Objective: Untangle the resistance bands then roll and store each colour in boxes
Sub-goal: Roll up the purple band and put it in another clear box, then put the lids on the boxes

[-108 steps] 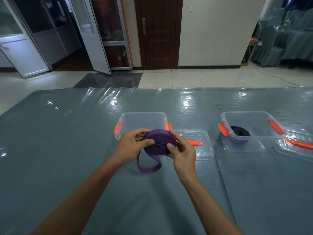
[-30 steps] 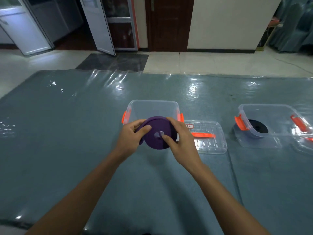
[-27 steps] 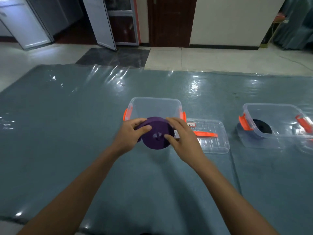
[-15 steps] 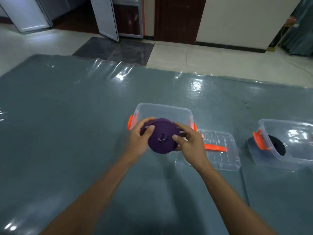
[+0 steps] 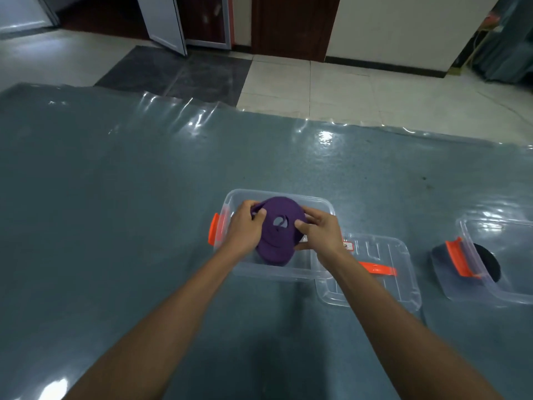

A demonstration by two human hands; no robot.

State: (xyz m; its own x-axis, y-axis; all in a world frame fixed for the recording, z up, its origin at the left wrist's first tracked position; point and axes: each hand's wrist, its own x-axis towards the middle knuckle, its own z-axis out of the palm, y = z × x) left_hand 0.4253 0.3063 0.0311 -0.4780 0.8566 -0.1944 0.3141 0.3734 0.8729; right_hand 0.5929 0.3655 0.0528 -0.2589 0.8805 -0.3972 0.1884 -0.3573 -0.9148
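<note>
A rolled purple resistance band [image 5: 277,238] is held over the open clear box [image 5: 323,206] with orange clips, its lower edge down inside the box. My left hand [image 5: 245,229] grips the roll's left side with curled fingers. My right hand [image 5: 320,232] grips its right side, thumb on the roll's face. A black rolled band [image 5: 487,264] lies in a second clear box [image 5: 496,290] at the right edge.
A clear lid [image 5: 375,269] with an orange clip lies just right of the near box, partly under my right forearm. The table [image 5: 115,197] is covered in grey cloth under glossy plastic film. Tiled floor and doors lie beyond the far edge.
The band's loose tail has been wound in. Both hands have carried the roll forward from in front of the box to over and into it.
</note>
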